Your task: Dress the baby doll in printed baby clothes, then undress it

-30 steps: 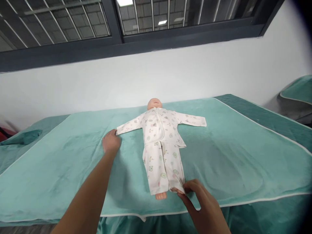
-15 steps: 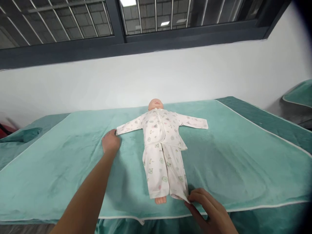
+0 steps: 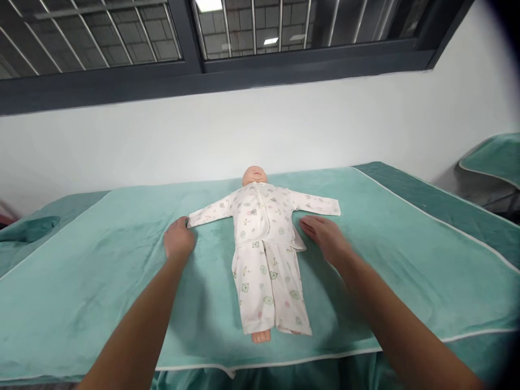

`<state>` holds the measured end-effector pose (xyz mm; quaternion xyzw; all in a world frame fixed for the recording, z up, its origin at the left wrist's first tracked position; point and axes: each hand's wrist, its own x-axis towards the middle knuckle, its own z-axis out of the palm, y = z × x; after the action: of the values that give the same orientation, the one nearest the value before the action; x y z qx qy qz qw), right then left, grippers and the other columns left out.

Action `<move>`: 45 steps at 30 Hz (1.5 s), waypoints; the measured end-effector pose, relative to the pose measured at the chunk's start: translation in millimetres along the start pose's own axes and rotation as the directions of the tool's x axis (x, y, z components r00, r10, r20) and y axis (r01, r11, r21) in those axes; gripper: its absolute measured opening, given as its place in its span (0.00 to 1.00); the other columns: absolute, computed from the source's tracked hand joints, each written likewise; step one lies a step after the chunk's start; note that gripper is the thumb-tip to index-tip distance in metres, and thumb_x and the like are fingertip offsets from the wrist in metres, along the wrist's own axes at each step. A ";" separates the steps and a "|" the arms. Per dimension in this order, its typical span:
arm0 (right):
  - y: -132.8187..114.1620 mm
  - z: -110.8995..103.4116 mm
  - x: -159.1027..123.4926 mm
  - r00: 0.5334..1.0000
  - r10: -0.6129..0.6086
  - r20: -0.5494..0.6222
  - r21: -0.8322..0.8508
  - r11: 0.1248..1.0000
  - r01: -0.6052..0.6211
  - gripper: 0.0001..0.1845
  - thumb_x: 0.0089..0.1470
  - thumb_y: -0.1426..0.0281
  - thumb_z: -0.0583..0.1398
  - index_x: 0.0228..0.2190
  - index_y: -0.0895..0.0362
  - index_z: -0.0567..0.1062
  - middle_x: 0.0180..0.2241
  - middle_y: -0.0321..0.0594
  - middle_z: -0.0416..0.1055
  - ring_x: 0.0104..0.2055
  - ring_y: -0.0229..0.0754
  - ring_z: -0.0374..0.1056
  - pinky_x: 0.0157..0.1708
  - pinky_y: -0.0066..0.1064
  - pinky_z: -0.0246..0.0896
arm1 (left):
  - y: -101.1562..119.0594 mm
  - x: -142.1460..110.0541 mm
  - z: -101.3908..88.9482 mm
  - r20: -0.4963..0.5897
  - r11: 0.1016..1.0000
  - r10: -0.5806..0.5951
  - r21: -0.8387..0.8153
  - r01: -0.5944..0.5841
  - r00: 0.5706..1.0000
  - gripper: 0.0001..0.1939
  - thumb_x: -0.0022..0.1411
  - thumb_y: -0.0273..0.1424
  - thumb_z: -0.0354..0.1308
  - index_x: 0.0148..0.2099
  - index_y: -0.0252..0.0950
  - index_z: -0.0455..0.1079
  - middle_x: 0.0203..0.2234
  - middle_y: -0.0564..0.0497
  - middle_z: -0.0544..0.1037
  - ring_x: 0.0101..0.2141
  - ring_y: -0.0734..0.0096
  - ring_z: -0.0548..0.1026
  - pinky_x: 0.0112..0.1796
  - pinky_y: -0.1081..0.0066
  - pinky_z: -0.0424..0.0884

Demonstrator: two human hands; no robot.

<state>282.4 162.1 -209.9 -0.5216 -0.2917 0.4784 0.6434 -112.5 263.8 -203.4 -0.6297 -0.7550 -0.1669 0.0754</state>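
- Dressed doll (image 3: 263,233): lying on blanket (image 3: 101,281), head (image 3: 254,176) towards twelve o'clock.
- Left hand (image 3: 179,238): touching ten-o'clock cuff (image 3: 193,219); grip unclear.
- Right hand (image 3: 324,235): hovering empty at three o'clock, fingers extended; smoothing lightly seems advisable.

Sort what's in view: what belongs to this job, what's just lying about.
In use:
doll
printed top
printed trousers
green blanket beneath the doll
left hand, at a sleeve cuff
right hand, beside the top

Lying about:
rightmost green cloth
leftmost green cloth
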 end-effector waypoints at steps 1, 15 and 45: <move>-2.2 7.3 11.8 0.995 0.092 0.040 0.083 0.992 -0.095 0.04 0.50 0.71 0.66 0.31 0.57 0.77 0.36 0.44 0.79 0.41 0.45 0.75 0.45 0.34 0.73 | 0.1 0.0 -0.3 0.002 1.000 -0.003 0.000 0.003 1.000 0.24 0.61 0.22 0.45 0.58 0.36 0.67 0.49 0.37 0.77 0.51 0.48 0.73 0.46 0.58 0.67; 10.5 65.4 49.2 0.966 0.094 0.240 0.345 0.922 -0.176 0.11 0.52 0.74 0.62 0.40 0.59 0.76 0.38 0.46 0.80 0.47 0.49 0.75 0.47 0.41 0.75 | -0.2 1.2 4.1 0.001 1.000 -0.009 0.021 0.009 1.000 0.25 0.61 0.21 0.45 0.58 0.37 0.67 0.51 0.39 0.76 0.52 0.49 0.72 0.47 0.58 0.66; -50.9 120.5 60.7 0.854 -0.394 0.339 -0.640 0.569 0.516 0.11 0.55 0.64 0.58 0.39 0.55 0.70 0.43 0.45 0.72 0.40 0.45 0.68 0.38 0.36 0.61 | 1.0 -0.2 5.8 -0.032 0.999 0.037 0.023 -0.036 0.999 0.29 0.59 0.20 0.44 0.62 0.37 0.65 0.56 0.41 0.73 0.54 0.48 0.70 0.49 0.56 0.67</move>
<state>215.5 265.3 -134.7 -0.5954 -0.6275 0.1849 0.4665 -110.9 265.7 -208.7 -0.6397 -0.7438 -0.1673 0.0976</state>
